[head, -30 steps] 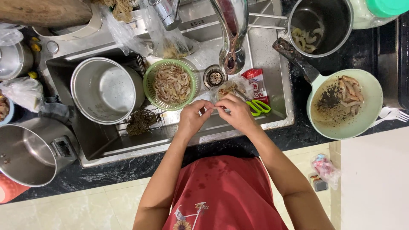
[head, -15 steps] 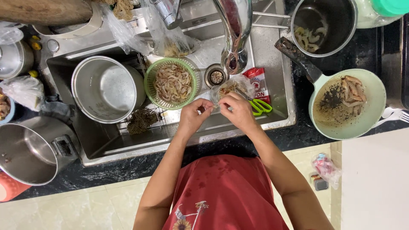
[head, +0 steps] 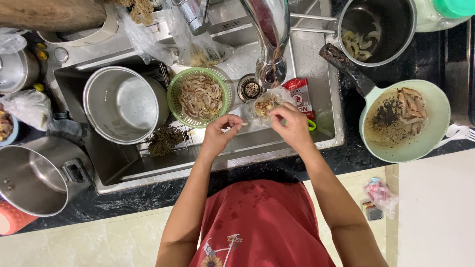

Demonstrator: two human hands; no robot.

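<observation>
Between both hands [head: 220, 133], small shrimp [head: 243, 124]

Green mesh basket [head: 174, 99], pale green pan [head: 435, 123] speckled black, steel-grey sink [head: 324, 106], red flower-print shirt [head: 267, 222].

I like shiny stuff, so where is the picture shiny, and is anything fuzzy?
Head view: bright glare streaks down the curved tap and inside the steel pot in the sink; the hands, left hand and right hand, look slightly soft; edges bend a little.

Green basket [head: 200, 97], steel pot [head: 123, 104] and tap [head: 269, 34] crowd the sink [head: 326, 133]; its front strip stays open
</observation>
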